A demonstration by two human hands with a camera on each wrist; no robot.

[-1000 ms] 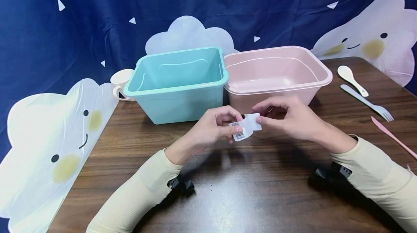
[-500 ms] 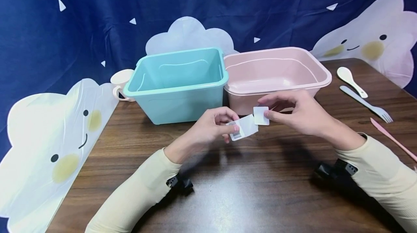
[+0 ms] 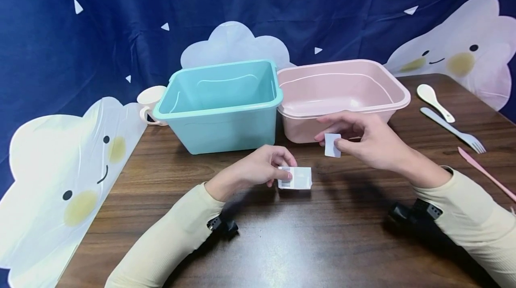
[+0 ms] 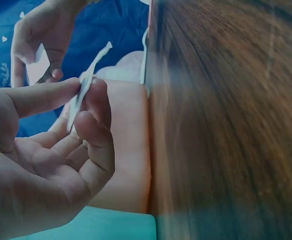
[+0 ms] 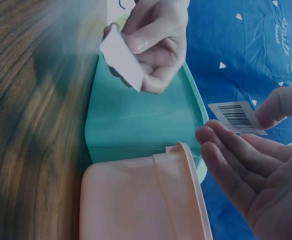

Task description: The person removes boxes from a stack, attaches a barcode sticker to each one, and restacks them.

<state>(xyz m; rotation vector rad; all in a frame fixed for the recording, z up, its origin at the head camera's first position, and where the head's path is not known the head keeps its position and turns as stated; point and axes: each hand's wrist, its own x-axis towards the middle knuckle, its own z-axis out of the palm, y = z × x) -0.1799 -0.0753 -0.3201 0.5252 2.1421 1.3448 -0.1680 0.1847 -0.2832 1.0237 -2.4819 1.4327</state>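
Note:
Over the middle of the table my left hand point(image 3: 262, 165) pinches a white paper slip point(image 3: 301, 178) between thumb and fingers. A barcode shows beside the thumb on that slip; seen edge-on in the left wrist view, the slip point(image 4: 88, 82) looks thin and slightly crumpled. To the right and farther back, my right hand point(image 3: 372, 144) pinches a small white barcode label point(image 3: 332, 145). Its blank face shows in the head view, while the right wrist view shows the barcode on the label's other side point(image 5: 235, 118). The two pieces are apart.
Behind the hands stand a turquoise bin point(image 3: 221, 129) and a pink bin point(image 3: 300, 129), side by side. A pale mug point(image 3: 150, 97) is left of them. On the right lie a white spoon point(image 3: 429, 95), a pale blue fork point(image 3: 451, 129) and a pink knife point(image 3: 485, 171).
The label has come away from the slip and moved right with my right hand. My left hand has lowered the slip slightly toward me and turned it level.

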